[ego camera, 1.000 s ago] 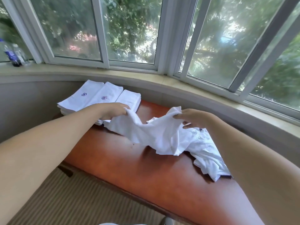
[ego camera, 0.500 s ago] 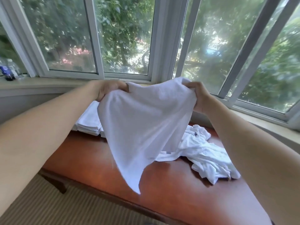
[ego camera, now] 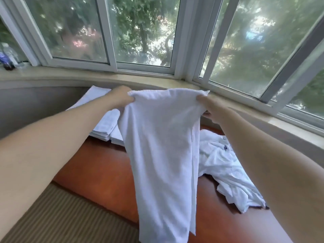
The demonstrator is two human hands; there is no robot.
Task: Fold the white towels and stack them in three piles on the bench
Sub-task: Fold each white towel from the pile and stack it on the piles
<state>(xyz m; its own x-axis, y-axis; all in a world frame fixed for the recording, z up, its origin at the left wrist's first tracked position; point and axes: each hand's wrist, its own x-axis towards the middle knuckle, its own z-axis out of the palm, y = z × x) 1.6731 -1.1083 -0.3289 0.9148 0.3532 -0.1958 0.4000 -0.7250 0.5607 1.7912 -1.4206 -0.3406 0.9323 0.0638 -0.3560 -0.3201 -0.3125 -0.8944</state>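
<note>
Towel (ego camera: 163, 155), white and unfolded, hangs from both my hands: my left hand (ego camera: 121, 98) pinches its upper left corner with curled fingers, and my right hand (ego camera: 209, 106) pinches the upper right corner the same way, so each grip is closed tight on cloth. Between the two grips the top edge runs nearly level, with a slight sag. Below them the cloth drops long and narrow in front of me, tapering toward the bottom of the view, where its lower end crosses the front edge of the desk (ego camera: 98, 172) and runs out of sight.

Behind the hanging cloth, to the left, the folded stacks (ego camera: 105, 127) lie side by side on the far end of the reddish-brown desk, partly hidden by my left forearm. To the right, a crumpled heap of unfolded towels (ego camera: 229, 172) lies on the desk just beside the hanging one.

A curved windowsill (ego camera: 70, 76) runs behind the desk under the bay windows (ego camera: 140, 32), with bottles (ego camera: 7, 58) at its far left. Striped carpet (ego camera: 61, 216) covers the floor at the lower left.
</note>
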